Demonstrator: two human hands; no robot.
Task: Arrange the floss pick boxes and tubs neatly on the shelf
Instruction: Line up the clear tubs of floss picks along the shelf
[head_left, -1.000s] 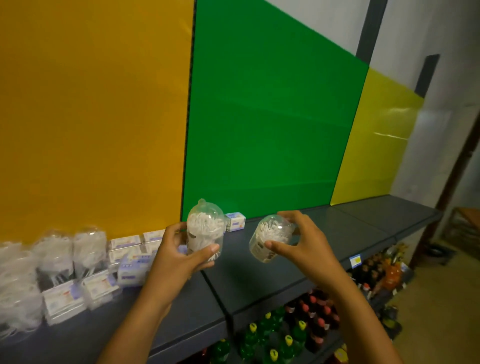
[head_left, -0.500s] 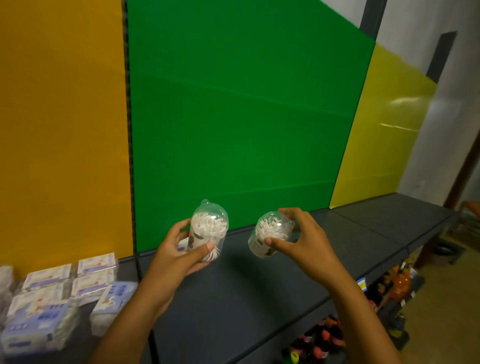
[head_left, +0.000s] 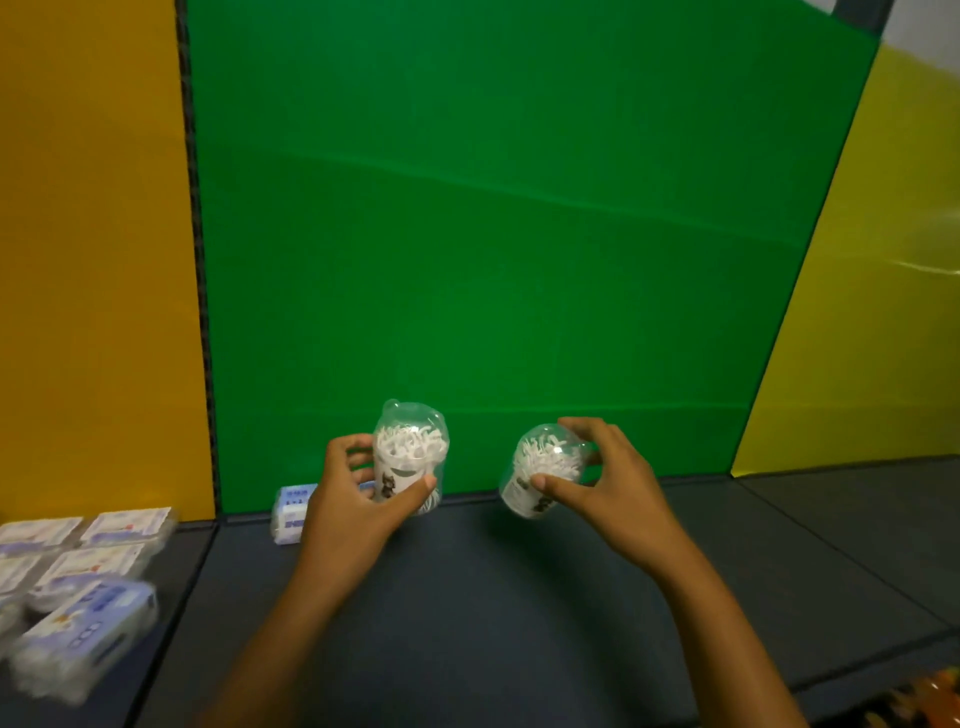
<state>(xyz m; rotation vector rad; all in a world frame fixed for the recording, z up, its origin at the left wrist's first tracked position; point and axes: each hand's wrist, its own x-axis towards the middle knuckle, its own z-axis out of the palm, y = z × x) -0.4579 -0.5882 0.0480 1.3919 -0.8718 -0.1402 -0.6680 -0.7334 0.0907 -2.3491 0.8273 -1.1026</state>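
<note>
A dark grey shelf is running below orange, green and yellow panels, with floss pick boxes lying loosely at its left end, so most arranging is seemingly remaining. The left hand is curling fingers round an upright tub while the right hand is pinching a tilted tub, both held above the shelf; compared with a second ago, the view is sitting further right, the bagged stock gone from sight.

Both forearms are bare, with no sleeves visible.

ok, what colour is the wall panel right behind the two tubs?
Green, flanked by orange and yellow panels. Head view, the only one.
</note>
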